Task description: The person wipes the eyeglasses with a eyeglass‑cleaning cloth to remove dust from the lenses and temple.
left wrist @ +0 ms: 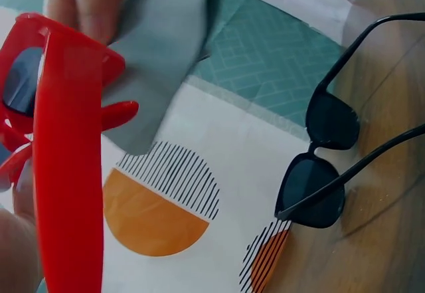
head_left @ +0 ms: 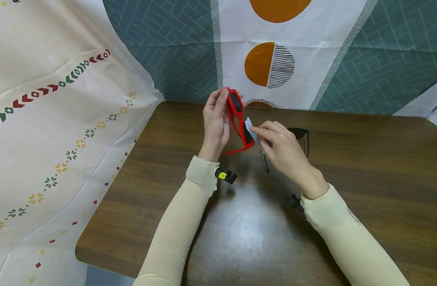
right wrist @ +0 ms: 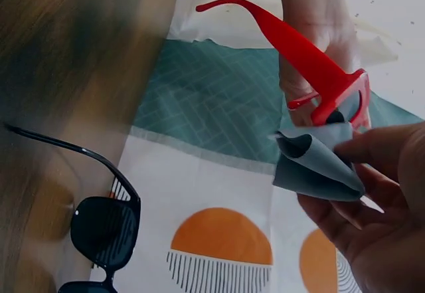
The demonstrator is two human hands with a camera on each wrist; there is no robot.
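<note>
Red-framed sunglasses [head_left: 242, 126] with dark lenses are held up above the table, one end of the frame gripped by my left hand [head_left: 216, 119]. In my right hand [head_left: 284, 149] a grey-blue cleaning cloth [right wrist: 317, 163] is pinched between thumb and fingers. The cloth lies against the lower lens of the red sunglasses in the head view. Black sunglasses [left wrist: 325, 153] rest on the table with their temples unfolded; in the head view my right hand partly hides them.
Beneath both hands is a brown wooden table [head_left: 132, 206]. A teal and white patterned cloth [head_left: 182, 47] hangs behind its far edge. A cream embroidered cloth [head_left: 61, 131] drapes along the left side.
</note>
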